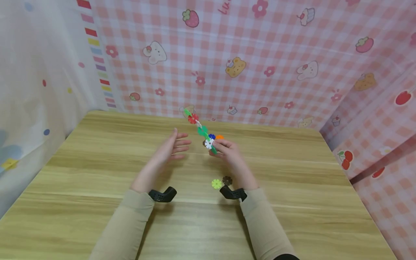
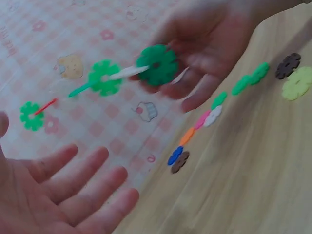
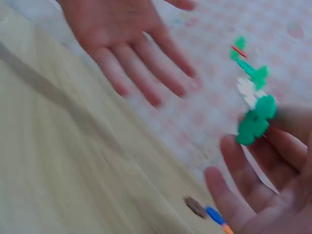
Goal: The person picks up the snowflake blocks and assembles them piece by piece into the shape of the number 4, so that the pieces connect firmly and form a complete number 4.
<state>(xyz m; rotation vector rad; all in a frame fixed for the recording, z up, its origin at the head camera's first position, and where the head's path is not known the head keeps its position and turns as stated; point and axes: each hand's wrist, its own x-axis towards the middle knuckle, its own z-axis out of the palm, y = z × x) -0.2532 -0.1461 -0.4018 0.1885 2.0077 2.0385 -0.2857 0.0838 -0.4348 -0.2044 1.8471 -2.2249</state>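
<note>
My right hand (image 1: 229, 151) pinches the dark green end disc (image 2: 157, 65) of a chain of notched plastic snowflake discs, raised above the table. From there the chain slants away to the far left: a white disc (image 1: 209, 143), green discs, a red disc (image 1: 193, 118) and a light green disc (image 2: 32, 116) at the tip. My left hand (image 1: 173, 146) is held up beside the chain with fingers spread, palm facing it, touching nothing. In the right wrist view, the dark green disc (image 3: 253, 127) sits at the right thumb and fingertips.
A yellow-green disc (image 1: 216, 184) and a dark brown disc (image 1: 227, 180) lie on the wooden table (image 1: 97, 162) near the right wrist. Farther back lies a row of loose discs, including an orange disc (image 2: 187, 136), a blue disc (image 2: 175, 155) and a brown disc (image 2: 180, 162). A checked cloth (image 1: 211, 65) hangs behind.
</note>
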